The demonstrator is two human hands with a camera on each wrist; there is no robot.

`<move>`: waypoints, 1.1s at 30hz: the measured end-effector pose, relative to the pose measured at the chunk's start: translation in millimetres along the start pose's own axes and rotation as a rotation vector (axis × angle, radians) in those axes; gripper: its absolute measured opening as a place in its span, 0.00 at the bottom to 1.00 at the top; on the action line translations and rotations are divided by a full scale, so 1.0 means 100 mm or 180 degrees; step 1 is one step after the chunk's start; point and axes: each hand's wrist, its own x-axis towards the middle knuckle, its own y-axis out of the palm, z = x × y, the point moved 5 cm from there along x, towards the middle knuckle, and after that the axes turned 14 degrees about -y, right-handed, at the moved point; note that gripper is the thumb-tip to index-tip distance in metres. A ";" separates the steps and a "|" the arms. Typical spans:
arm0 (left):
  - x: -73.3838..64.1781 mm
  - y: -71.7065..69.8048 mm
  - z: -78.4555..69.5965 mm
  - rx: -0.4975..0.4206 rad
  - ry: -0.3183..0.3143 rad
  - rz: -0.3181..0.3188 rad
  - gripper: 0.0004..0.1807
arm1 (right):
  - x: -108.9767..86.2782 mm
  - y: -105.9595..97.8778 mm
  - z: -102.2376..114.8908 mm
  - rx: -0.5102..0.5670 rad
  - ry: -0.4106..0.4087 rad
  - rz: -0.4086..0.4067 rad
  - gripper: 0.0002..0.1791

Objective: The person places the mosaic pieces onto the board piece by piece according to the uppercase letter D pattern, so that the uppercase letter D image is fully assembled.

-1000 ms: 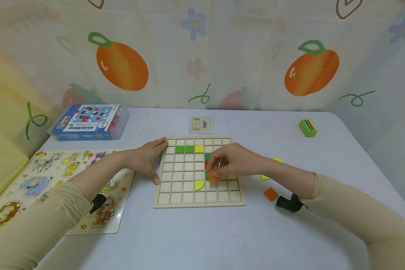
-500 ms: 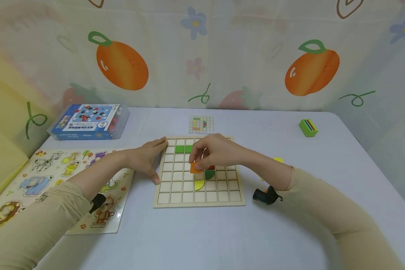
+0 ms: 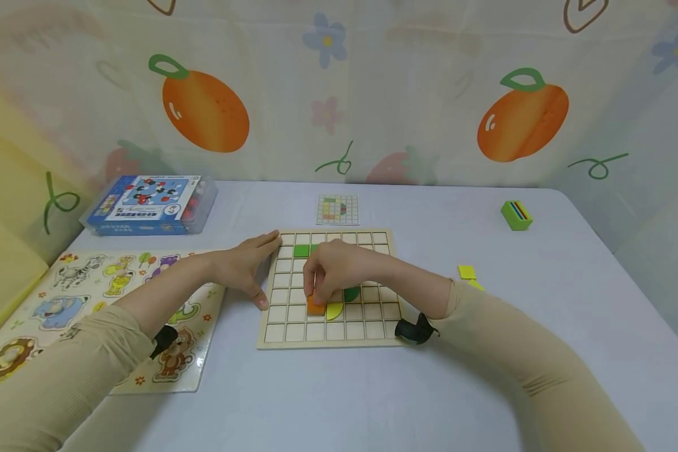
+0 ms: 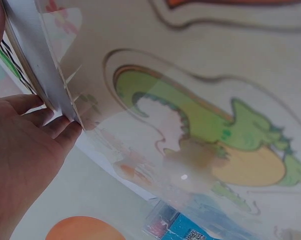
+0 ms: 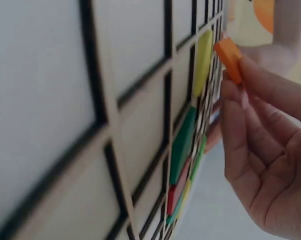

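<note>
R hand (image 3: pixel 336 276) has the orange square tile (image 3: pixel 316 306) clamped btwn thumb & fingertips. Key relation: tile hangs at the near side of the grip, over the grid board (image 3: pixel 333 344), at the cell immed. L of the yellow quarter-circle tile (image 3: pixel 334 312). It's sq., so no long axis; what matters, I'd judge, is its edges vs. the cell lines. R hand has it; L hand (image 3: pixel 245 267) is at the board's L edge, fingers straight & apart, nothing held.

Head view gives the cell, plus the pattern card (image 3: pixel 337 209) beyond the board. R wrist view adds tile thickness & tilt: not flat in the cell; contact w/ board unclear. It also shows the red tile (image 5: pixel 179 187), hidden behind R hand in head view. L wrist view: crocodile picture (image 4: pixel 210 120) close up, mostly hidden by the forearm in head view.
</note>
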 end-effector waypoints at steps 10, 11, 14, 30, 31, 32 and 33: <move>-0.01 0.00 0.00 -0.0024 0.0006 0.0002 0.74 | 0.04 0.08 0.03 -0.0135 0.0093 0.0056 0.04; -0.01 0.00 0.00 -0.0031 0.0013 0.0000 0.74 | 0.05 0.09 0.03 -0.0151 0.0074 0.0068 0.04; -0.01 0.00 -0.01 -0.0039 0.0019 -0.0003 0.74 | 0.05 0.10 0.04 -0.0203 0.0036 0.0091 0.04; -0.03 -0.01 -0.02 0.0017 0.0023 -0.0028 0.73 | 0.05 0.09 0.08 -0.0562 -0.0068 0.0161 0.05; -0.03 -0.01 -0.02 0.0027 0.0022 -0.0032 0.73 | 0.03 0.07 0.09 -0.0588 -0.0078 0.0151 0.05; -0.02 -0.01 -0.02 0.0035 0.0016 -0.0035 0.73 | 0.02 0.04 0.09 -0.0606 -0.0085 0.0133 0.05; -0.02 -0.01 -0.02 0.0037 0.0009 -0.0038 0.73 | 0.00 0.01 0.10 -0.0617 -0.0096 0.0112 0.05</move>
